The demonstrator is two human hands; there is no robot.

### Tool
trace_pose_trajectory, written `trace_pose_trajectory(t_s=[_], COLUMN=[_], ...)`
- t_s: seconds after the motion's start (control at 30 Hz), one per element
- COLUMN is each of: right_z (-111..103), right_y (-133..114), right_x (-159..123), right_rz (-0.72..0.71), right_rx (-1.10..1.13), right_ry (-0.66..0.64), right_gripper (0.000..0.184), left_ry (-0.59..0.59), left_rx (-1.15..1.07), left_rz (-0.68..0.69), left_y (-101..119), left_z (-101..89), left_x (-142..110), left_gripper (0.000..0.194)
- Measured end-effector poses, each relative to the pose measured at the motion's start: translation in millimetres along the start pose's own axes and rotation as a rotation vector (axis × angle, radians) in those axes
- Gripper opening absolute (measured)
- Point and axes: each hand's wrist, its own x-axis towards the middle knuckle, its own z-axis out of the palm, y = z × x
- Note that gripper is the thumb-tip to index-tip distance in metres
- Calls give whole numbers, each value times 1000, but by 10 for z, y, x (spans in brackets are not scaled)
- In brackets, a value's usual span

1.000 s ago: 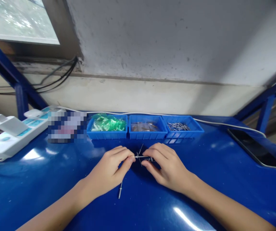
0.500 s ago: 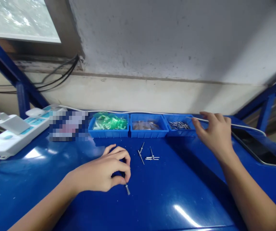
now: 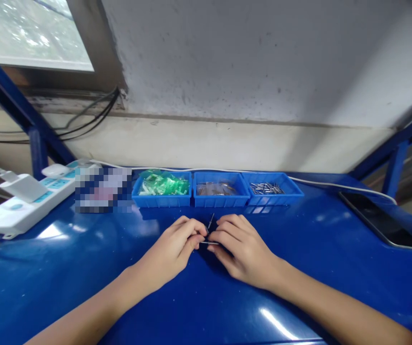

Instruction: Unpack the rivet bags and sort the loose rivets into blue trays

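Note:
My left hand [image 3: 179, 244] is closed, with thumb and fingertips pinched on one end of a thin metal blind rivet [image 3: 208, 243]. Facing it, my right hand [image 3: 244, 247] has its thumb and curled fingers closed at the rivet's other end, so the rivet lies level between the two hands. Just beyond the fingertips, another blind rivet [image 3: 211, 221] rests on the blue tabletop [image 3: 199, 306]. Any further loose rivets there are hidden by my hands.
Three blue bins stand in a row at the back: one with green plastic bags [image 3: 166, 184], one with brownish pieces [image 3: 216, 188], one with metal rivets [image 3: 265, 188]. A white power strip [image 3: 26, 206] lies left, a dark phone [image 3: 380, 220] right.
My right hand has come from the right-hand rivet bin to the middle of the table. My left hand has moved right and slightly away from me with its rivet, meeting the right hand.

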Motion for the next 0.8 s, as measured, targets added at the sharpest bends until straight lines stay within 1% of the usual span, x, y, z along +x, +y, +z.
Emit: trace_pose_trajectory(t_s=[0.1, 0.2, 0.27, 0.4, 0.53, 0.6, 0.7, 0.77, 0.8], right_z=[-32, -70, -79, -72, -47, -39, -94, -206, -283], right_y=[46, 51, 39, 36, 32, 40, 170, 376, 506], right_x=[-1, 21, 28, 12, 9, 25, 40, 18, -5], right_rz=[32, 48, 40, 37, -10, -19, 21, 122, 202], right_rx=[-24, -20, -2, 18, -10, -30, -95, -211, -284], right_ry=[37, 56, 51, 68, 70, 96, 187, 320, 415], right_gripper=[14, 16, 15, 17, 11, 11, 13, 15, 15], left_ry=[31, 53, 65, 45, 20, 11, -25, -53, -66], left_rx=[-14, 48, 91, 126, 87, 47, 17, 89, 159], left_rz=[25, 89, 105, 71, 72, 58, 43, 96, 144], left_y=[21, 67, 94, 102, 85, 83, 66, 35, 15], left_z=[4, -22, -43, -61, -54, -57, -70, -78, -81], left_x=[-6, 2, 7, 6, -2, 10, 72, 136, 168], left_gripper=[12, 9, 13, 21, 25, 27, 28, 23, 20])
